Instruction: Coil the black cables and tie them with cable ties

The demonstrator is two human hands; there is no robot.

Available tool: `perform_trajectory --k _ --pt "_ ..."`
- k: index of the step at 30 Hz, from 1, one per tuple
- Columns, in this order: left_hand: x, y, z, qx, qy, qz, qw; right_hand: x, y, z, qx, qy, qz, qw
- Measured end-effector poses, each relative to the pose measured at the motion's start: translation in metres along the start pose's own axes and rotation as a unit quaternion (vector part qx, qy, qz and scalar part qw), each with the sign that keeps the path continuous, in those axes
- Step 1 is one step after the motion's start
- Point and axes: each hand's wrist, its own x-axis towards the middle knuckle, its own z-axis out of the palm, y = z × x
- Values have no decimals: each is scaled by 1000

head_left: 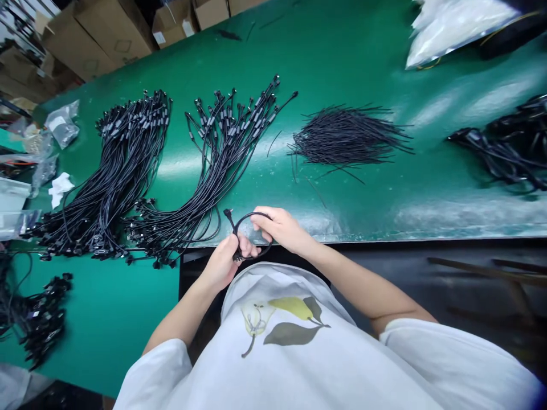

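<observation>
My left hand (228, 254) pinches a black cable (243, 218) near its plug ends, at the front edge of the green table. One plug sticks up above the thumb, and the cable curves round in a loop. The far side of that loop is in the closed fingers of my right hand (277, 228). Beyond my hands lies a loose pile of thin black ties (350, 136). To the left of it is a fanned bundle of black cables (213, 176), with a thicker bundle (123, 154) further left.
Cardboard boxes (102, 34) stand along the far left edge. Plastic bags (63, 125) and a crumpled white tissue (61, 188) lie at the left. More cables (504, 148) are on the right, below a white bag (457, 28). Another cable heap (47, 313) sits at lower left.
</observation>
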Motion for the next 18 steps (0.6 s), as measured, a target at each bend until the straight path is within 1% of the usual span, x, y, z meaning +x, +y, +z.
perform_trajectory --k 2,3,4,5,7,8,9,10,11,13,14,15,16,18 --pt "-1 -6 -1 -40 46 5 998 -1 1 4 112 -39 25 993" --pt "-2 -7 0 -46 51 7 998 -1 1 8 161 -36 32 986" --pt "-3 -8 1 -40 39 8 998 0 1 12 194 -17 35 980" --pt "-4 -9 2 -22 13 5 1000 1 0 17 209 13 28 978" --pt "-5 -9 4 31 -50 -1 998 2 -1 26 197 79 -13 977" --pt "-6 -9 4 56 -70 -2 996 3 -2 30 185 100 -38 977" --pt "-6 -8 4 75 -75 1 994 2 -4 33 177 105 -55 977" --pt "-6 -9 4 91 -63 8 994 2 -7 35 179 91 -59 978" --pt "-7 -9 3 104 -44 13 994 1 -9 37 190 65 -47 979" --pt "-8 -13 1 121 -5 13 993 -1 -14 40 218 4 2 976" --pt "-9 -15 0 124 3 5 992 -1 -16 42 225 -14 20 974" --pt "-10 -18 0 123 4 -9 992 0 -16 44 223 -16 27 974" --pt "-10 -21 -1 119 3 -23 993 2 -16 46 216 0 24 976" --pt "-10 -28 -1 124 17 -27 992 9 -10 49 194 48 0 980"
